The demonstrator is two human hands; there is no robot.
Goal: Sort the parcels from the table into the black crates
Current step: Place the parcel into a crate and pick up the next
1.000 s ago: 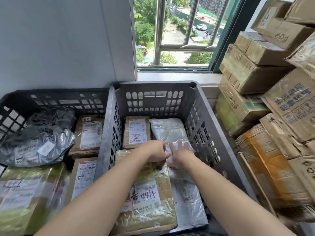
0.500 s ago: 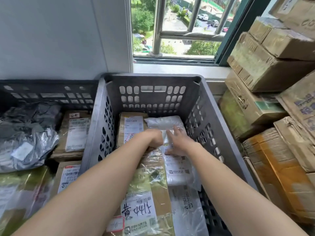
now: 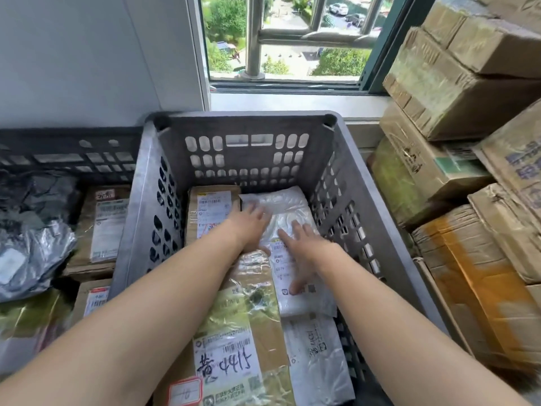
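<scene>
The stacked cartons [image 3: 456, 92] fill the right side of the room, piled high; they look like stock kept clear of the work area. The centre crate [image 3: 243, 120] stands directly in front of the person, within reach of both arms. A second crate [image 3: 73, 158] adjoins it on the left and already holds parcels [image 3: 105, 227].

Inside the centre crate, a taped brown parcel [image 3: 251, 332] lies flat along the left half. A small brown box [image 3: 213, 212] sits in the far left corner. This leaves the right strip for soft packs.

The white mailer [image 3: 310, 301] lies in that strip, label up, against a white padded pack [image 3: 281, 200] behind it. Both hands lie palm down. The left hand [image 3: 251, 227] is at the far end, fingers straight. The right hand [image 3: 301, 247] is on the label, fingers spread. Neither grips anything.

Probable purpose: flat pressure seats the soft mailer level for stacking. The table is out of view.
</scene>
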